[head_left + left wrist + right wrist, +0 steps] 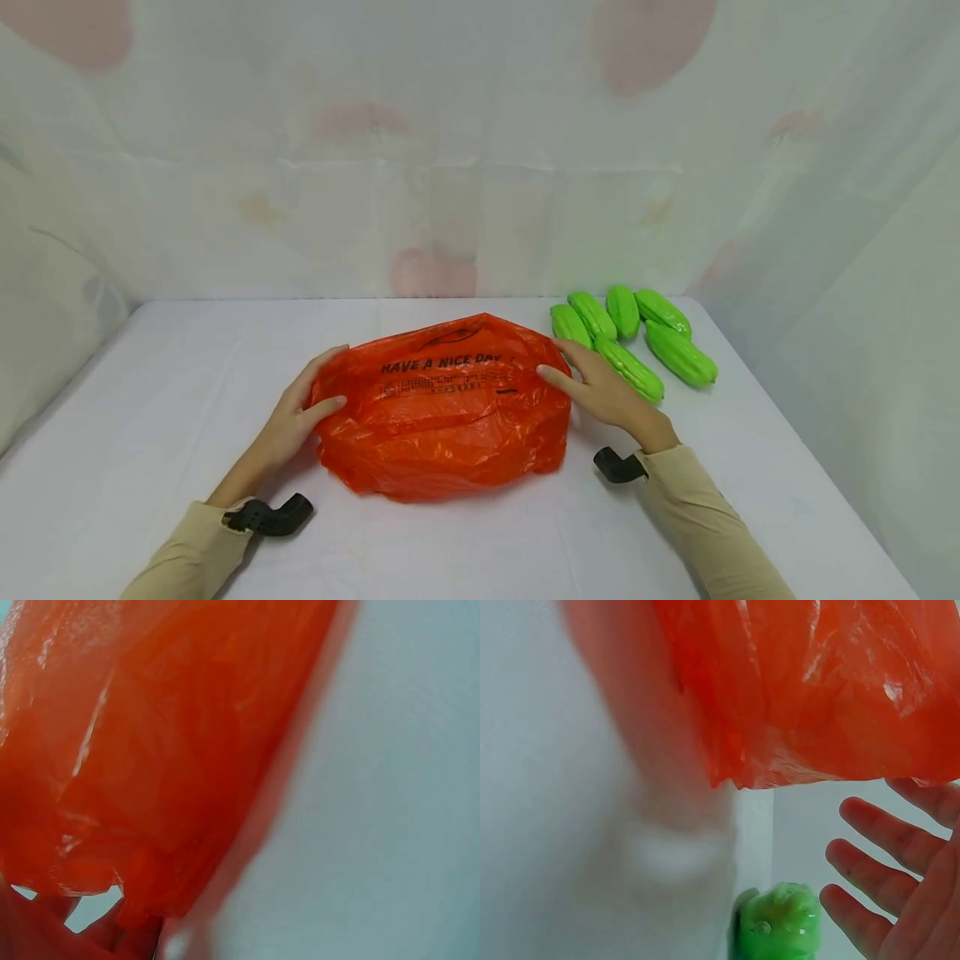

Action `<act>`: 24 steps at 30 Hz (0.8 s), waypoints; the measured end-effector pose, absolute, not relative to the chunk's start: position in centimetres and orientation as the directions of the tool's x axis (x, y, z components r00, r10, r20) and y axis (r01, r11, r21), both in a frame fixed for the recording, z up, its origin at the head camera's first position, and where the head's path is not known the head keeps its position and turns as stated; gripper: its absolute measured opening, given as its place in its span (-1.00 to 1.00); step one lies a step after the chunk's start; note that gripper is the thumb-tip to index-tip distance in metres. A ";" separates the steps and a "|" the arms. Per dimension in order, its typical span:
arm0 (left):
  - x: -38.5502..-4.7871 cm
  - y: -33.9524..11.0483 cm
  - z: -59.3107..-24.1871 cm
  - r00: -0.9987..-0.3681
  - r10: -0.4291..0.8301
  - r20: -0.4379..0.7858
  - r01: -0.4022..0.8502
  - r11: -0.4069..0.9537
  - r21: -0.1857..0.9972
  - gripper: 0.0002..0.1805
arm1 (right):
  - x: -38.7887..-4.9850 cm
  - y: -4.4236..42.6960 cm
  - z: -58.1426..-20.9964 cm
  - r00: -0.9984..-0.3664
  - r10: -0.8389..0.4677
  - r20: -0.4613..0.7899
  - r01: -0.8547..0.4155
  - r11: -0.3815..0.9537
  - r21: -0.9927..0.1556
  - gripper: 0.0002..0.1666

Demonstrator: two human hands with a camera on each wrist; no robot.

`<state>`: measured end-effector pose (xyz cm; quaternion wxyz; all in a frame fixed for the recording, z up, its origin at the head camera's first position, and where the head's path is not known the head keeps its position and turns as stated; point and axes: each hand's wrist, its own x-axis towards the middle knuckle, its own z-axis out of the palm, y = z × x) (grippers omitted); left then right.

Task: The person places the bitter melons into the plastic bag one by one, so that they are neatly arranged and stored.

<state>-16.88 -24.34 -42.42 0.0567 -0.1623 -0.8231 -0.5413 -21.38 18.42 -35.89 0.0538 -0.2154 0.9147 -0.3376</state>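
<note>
A crumpled red plastic bag (442,425) with the black print "HAVE A NICE DAY" spans the space between both hands. My left hand (300,412) holds its left side, thumb on the front and the other fingers mostly hidden behind. On the right side, my right hand (596,387) holds the bag between a thumb in front and the index side behind. In the right wrist view, the remaining fingers (877,877) are spread and apart from the red plastic (817,697). The left wrist view shows the bag (172,750) covering part of the left fingers.
Several bright green ridged, gourd-like vegetables (681,354) lie in a group beyond my right hand, near the back right of the white table (465,554). A pale patterned curtain (510,183) hangs behind. Black curved devices (270,517) sit at both sleeve cuffs.
</note>
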 end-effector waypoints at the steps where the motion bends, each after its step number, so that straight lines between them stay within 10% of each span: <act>1: -16.9 -24.4 -42.4 -0.941 0.207 0.268 0.328 0.357 0.875 -0.34 | -21.4 18.5 -35.8 -0.902 -0.429 0.047 -0.356 0.679 -0.641 -0.15; 24: -17.1 -24.5 -42.9 -0.920 0.192 0.343 0.389 0.323 0.863 -0.52 | -22.0 20.8 -33.6 -0.918 -0.373 0.132 -0.370 0.692 -0.620 -0.30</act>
